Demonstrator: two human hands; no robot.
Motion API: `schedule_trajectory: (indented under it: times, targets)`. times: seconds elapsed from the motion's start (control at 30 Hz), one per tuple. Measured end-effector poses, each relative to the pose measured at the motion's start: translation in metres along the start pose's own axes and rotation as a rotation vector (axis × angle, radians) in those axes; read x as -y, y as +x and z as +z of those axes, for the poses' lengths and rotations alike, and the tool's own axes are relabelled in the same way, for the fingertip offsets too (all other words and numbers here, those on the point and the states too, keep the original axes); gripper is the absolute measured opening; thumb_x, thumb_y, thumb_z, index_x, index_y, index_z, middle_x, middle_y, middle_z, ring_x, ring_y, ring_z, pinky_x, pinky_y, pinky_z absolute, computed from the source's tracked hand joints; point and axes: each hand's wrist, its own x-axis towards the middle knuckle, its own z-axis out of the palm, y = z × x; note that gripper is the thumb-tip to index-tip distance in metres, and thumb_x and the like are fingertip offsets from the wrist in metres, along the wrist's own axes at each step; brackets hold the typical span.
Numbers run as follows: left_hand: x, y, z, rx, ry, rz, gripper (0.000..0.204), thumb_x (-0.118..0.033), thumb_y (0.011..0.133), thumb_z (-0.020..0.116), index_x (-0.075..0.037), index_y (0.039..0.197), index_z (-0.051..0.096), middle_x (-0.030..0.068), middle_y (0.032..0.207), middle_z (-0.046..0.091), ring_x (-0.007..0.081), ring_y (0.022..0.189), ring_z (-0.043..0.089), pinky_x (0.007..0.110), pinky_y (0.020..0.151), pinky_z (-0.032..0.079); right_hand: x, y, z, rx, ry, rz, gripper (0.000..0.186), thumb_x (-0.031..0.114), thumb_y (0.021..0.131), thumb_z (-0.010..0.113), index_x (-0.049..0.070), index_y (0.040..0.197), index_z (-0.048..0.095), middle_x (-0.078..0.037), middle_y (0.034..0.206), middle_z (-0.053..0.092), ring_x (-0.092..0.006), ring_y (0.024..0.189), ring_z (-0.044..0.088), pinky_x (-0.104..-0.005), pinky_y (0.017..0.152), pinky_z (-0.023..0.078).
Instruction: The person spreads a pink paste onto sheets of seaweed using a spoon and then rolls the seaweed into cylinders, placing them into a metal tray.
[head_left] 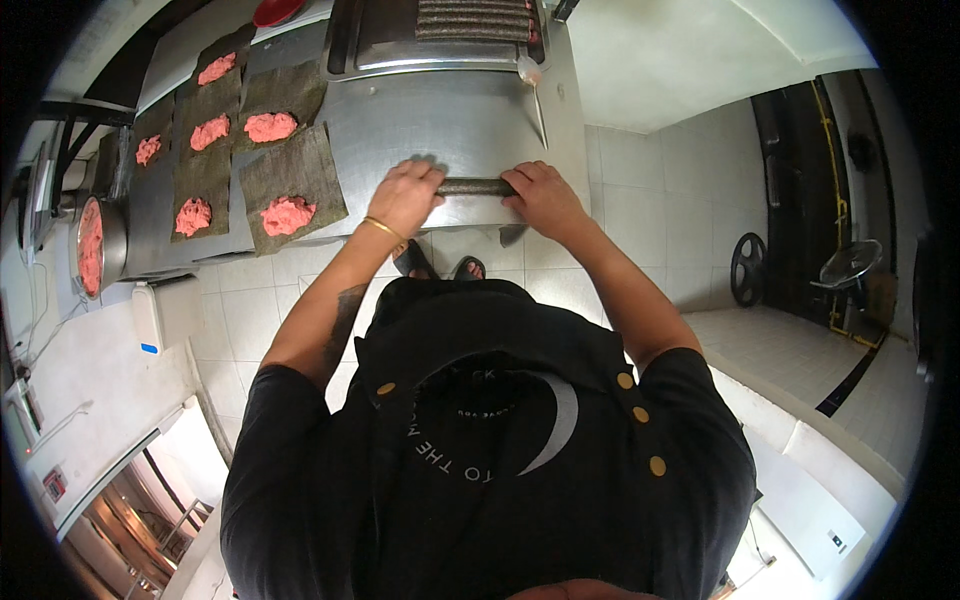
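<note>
A dark seaweed roll (475, 187) lies near the front edge of the steel table (420, 115). My left hand (408, 195) is closed over its left end, and my right hand (545, 198) over its right end. Only the middle of the roll shows between them. To my left, several flat seaweed sheets (315, 172) each carry a lump of pink paste (287, 215). Beyond my hands, a metal tray (440, 68) holds several seaweed rolls (475, 20) side by side.
A spoon (541, 110) smeared with paste lies by the tray's right corner. At the table's left end stands a metal bowl (116, 245) of pink paste. A red dish (277, 12) sits at the far left edge. Tiled floor (510, 256) shows below the table.
</note>
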Motion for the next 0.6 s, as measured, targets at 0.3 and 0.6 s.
schedule_trajectory:
  times: [0.3,0.6]
  targets:
    - [-0.017,0.005,-0.010,0.043,-0.064,-0.001,0.046,-0.025,0.087,0.082,-0.005,0.127,0.071,0.0158,0.116,0.069,0.0358,0.114,0.065,0.045,0.102,0.052,0.029,0.028,0.021,0.034,-0.007,-0.155,0.036,0.024,0.089,0.077,0.005,0.120,0.070,-0.013,0.115,0.069,-0.0342,0.118,0.062,-0.0477,0.107,0.047]
    - [-0.025,-0.006,0.009,0.034,-0.018,-0.117,0.038,-0.024,0.086,0.083,-0.006,0.118,0.074,0.0138,0.112,0.070,0.0348,0.111,0.064,0.047,0.100,0.051,0.033,0.035,0.006,0.126,0.066,-0.098,0.033,0.024,0.090,0.076,0.005,0.116,0.071,-0.014,0.115,0.069,-0.0347,0.117,0.062,-0.0483,0.105,0.048]
